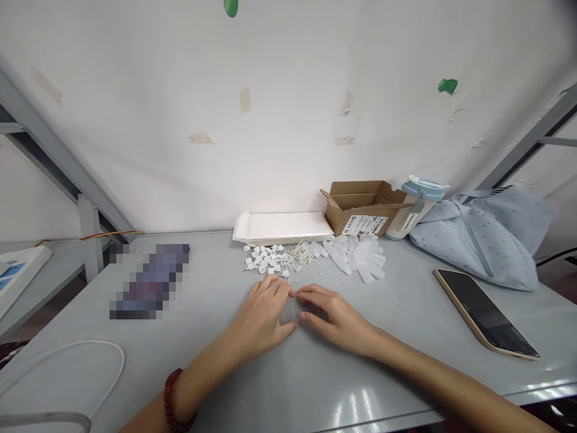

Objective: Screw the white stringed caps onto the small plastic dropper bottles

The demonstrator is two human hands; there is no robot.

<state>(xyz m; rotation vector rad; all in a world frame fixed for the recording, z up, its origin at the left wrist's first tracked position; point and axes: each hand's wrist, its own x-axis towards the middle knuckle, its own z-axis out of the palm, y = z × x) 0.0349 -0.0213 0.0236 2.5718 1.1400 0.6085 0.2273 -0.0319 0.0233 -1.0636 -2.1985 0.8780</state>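
A small clear plastic piece (290, 311) lies low over the table between my two hands; its exact kind is hard to make out. My left hand (267, 310) is closed around its left side, thumb along the near edge and fingers at the far edge. From the right, my right hand (336, 314) holds its other side with bent fingers and thumb. Just beyond the fingertips are a pile of small white caps (265, 258), a tangle of off-white cords (301, 255) and a spread of translucent plastic pieces (360, 257).
White padded envelopes (283, 226) lie against the wall beside an open cardboard box (360, 207). A blue-lidded cup (415, 204) leans near a light blue cloth bag (478, 234). One phone (487, 313) rests at right; a blurred dark object (151, 282) and white cable (108, 344) are at left.
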